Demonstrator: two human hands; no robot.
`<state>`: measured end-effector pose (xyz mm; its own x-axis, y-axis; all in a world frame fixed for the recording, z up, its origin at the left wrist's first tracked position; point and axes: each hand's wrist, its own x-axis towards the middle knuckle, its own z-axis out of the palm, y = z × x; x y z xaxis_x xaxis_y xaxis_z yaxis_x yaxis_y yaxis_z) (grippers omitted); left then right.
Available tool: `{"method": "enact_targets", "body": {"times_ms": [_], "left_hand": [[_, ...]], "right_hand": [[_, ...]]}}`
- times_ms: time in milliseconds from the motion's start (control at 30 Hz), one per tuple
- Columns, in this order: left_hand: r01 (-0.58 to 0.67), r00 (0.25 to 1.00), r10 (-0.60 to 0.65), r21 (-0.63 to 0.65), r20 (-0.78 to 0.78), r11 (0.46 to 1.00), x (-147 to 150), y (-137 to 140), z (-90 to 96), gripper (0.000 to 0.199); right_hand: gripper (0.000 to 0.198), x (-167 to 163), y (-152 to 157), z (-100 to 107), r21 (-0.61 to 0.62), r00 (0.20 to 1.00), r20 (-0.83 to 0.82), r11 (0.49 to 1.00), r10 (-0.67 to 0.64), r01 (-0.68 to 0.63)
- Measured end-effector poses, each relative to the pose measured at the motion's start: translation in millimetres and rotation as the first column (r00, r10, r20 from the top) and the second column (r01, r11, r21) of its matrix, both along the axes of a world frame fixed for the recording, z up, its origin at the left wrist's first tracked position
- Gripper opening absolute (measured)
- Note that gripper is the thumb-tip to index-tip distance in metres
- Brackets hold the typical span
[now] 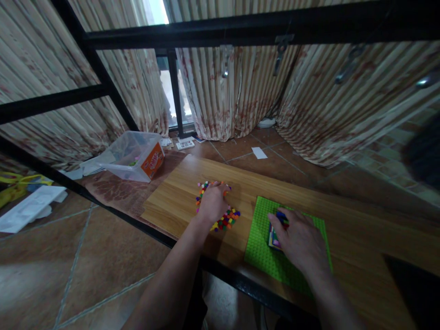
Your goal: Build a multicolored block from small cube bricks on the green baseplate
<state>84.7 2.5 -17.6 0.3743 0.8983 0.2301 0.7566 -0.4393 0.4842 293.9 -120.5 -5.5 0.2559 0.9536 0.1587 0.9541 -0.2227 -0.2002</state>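
Observation:
A scattered pile of small colourful bricks lies on the wooden tabletop. Over its upper part is my left hand, palm down, with thumb and fingers apart and some bricks hidden beneath it. To the right lies a green studded baseplate. A small block built of coloured bricks stands on it, partly covered by my right hand. The thumb and fingers of that hand close around a dark blue brick at the block's top; whether it is attached there I cannot tell.
A clear plastic box with an orange label stands left of the wooden board. A black metal frame crosses above and along the near edge. White packaging lies far left; a dark object sits at the right.

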Motion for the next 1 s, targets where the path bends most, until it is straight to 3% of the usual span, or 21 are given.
{"method": "enact_targets", "body": {"times_ms": [500,1000], "left_hand": [[-0.097,0.995,0.096,0.015,0.018,0.995,0.2,-1.3,7.5,0.041],[-0.104,0.926,0.149,-0.145,0.347,0.984,-2.4,8.2,0.0,0.026]], "right_hand": [[0.049,-4.1,0.5,6.3,-0.034,0.999,-0.016,0.999,-0.029,0.029],[0.049,-3.7,1.0,5.0,-0.016,0.998,-0.055,0.999,-0.04,0.039]]}}
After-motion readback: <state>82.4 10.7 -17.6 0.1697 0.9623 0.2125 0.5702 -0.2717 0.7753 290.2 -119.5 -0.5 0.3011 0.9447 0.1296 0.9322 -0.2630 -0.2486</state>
